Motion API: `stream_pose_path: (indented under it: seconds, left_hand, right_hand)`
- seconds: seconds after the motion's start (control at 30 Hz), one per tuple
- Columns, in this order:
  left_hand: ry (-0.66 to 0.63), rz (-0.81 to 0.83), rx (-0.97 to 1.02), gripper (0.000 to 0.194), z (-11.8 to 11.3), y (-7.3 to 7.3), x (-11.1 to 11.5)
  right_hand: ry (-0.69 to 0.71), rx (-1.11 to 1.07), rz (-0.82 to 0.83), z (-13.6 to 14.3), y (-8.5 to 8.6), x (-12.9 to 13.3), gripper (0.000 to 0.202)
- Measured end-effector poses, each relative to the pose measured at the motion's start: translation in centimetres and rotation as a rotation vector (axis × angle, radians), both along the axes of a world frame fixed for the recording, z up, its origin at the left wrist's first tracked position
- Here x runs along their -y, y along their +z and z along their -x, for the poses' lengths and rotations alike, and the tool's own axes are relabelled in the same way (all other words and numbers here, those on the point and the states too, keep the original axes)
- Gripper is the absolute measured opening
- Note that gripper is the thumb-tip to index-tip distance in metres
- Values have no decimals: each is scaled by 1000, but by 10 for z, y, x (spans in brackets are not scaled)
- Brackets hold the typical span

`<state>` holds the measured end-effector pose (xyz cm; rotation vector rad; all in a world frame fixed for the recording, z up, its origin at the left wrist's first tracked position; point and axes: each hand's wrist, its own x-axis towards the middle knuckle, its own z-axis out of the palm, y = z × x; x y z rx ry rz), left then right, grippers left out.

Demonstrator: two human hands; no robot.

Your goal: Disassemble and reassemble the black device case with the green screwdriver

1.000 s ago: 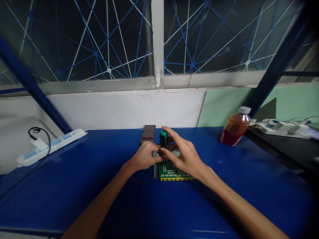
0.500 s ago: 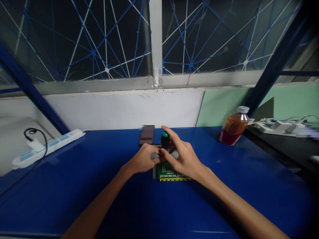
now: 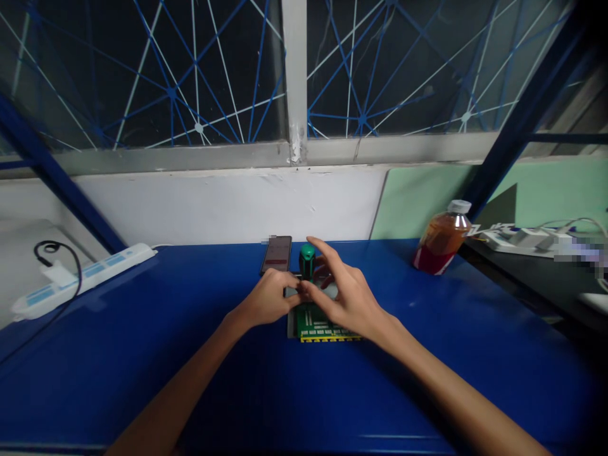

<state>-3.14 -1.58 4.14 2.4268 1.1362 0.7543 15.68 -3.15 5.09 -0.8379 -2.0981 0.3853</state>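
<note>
A screwdriver (image 3: 307, 261) with a green and black handle stands about upright, tip down, over a green circuit board (image 3: 318, 324) with a yellow front edge. My left hand (image 3: 272, 296) is closed, its thumb and fingertips pinched together just under the handle, around the shaft as far as I can see. To the right, my right hand (image 3: 350, 290) curves around the handle with its index finger stretched up and apart from the thumb. Its thumb tip meets my left fingertips. The screwdriver's tip and the board's far part are hidden by my hands.
Behind my left hand lies a phone (image 3: 277, 253). A drink bottle (image 3: 441, 239) stands at the back right of the blue table (image 3: 190, 380). On the left is a white power strip (image 3: 90, 278) with a black cable; another strip (image 3: 532, 239) sits on a dark surface far right.
The handle has moved slightly left and up and now shows more clearly between my hands. The whole view has shifted a little. Both hands keep nearly the same pose.
</note>
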Motion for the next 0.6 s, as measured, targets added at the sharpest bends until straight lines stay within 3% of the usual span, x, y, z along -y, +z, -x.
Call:
stream_pose_path:
  seconds: [0.33,0.6]
  left_hand:
    - [-58,61,23,23,2,-1,0]
    - [33,42,45,17,0,-3,-1]
  right_hand:
    - [-12,26,-2,-1,-2,-1,67]
    - [-24,35,-33,-3,-1,-2,67]
